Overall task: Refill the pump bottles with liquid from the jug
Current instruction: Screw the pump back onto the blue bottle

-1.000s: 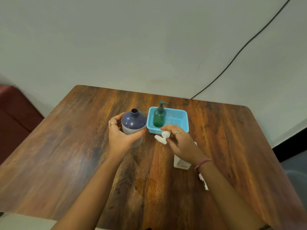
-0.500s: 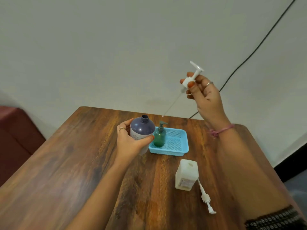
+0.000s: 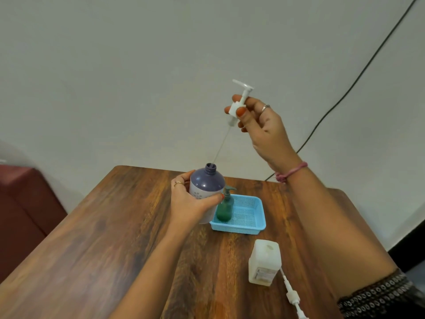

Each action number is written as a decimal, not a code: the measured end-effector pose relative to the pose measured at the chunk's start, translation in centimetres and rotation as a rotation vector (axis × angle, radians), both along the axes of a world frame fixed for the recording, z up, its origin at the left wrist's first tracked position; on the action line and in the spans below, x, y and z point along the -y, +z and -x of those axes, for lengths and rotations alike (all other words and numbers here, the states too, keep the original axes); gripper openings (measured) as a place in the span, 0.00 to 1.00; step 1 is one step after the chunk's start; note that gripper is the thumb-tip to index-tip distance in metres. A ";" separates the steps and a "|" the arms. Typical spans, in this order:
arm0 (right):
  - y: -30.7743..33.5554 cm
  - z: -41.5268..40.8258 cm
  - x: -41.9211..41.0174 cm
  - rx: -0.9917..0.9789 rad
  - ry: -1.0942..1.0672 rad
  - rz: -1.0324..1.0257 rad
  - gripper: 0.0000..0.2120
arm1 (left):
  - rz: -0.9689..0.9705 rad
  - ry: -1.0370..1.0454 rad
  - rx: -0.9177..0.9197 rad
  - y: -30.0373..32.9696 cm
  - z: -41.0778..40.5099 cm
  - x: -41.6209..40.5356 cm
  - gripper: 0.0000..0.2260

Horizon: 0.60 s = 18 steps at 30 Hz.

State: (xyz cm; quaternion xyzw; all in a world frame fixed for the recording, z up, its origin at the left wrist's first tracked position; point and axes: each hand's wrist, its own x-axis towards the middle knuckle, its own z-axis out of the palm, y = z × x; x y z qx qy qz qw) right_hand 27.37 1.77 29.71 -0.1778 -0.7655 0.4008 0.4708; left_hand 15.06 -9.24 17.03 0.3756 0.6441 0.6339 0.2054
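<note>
My left hand (image 3: 190, 203) grips a purple-topped bottle (image 3: 207, 183) with an uncapped neck, standing on the wooden table (image 3: 115, 238). Raised high above it, my right hand (image 3: 259, 125) pinches a white pump head (image 3: 240, 100). Its thin clear tube (image 3: 220, 146) slants down, and the tip is at the bottle's mouth. A green pump bottle (image 3: 225, 209) stands in the blue mesh tray (image 3: 250, 223) just right of the purple bottle. A white square jug (image 3: 264, 261) with no cap stands on the table near my right forearm.
A second white pump (image 3: 292, 295) with its tube lies on the table beside the jug. A black cable (image 3: 345, 93) runs down the wall behind. A dark red seat (image 3: 23, 215) sits left of the table.
My right hand lifted the white pump from the table near the tray to high above the purple bottle, then brought the tube's tip to the bottle's mouth. The left hand kept its hold.
</note>
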 end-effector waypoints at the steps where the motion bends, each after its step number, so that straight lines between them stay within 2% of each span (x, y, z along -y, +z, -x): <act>1: -0.2 0.2 0.1 0.028 0.017 -0.008 0.15 | 0.000 -0.001 -0.003 0.2 0.0 0.0 0.35; 11: -2.0 0.7 0.5 0.255 0.252 0.010 0.13 | -0.022 -0.020 -0.013 1.8 -0.2 0.3 0.36; 18: -2.1 0.2 0.2 0.284 0.260 -0.009 0.15 | -0.043 -0.023 -0.019 2.6 -0.5 0.5 0.35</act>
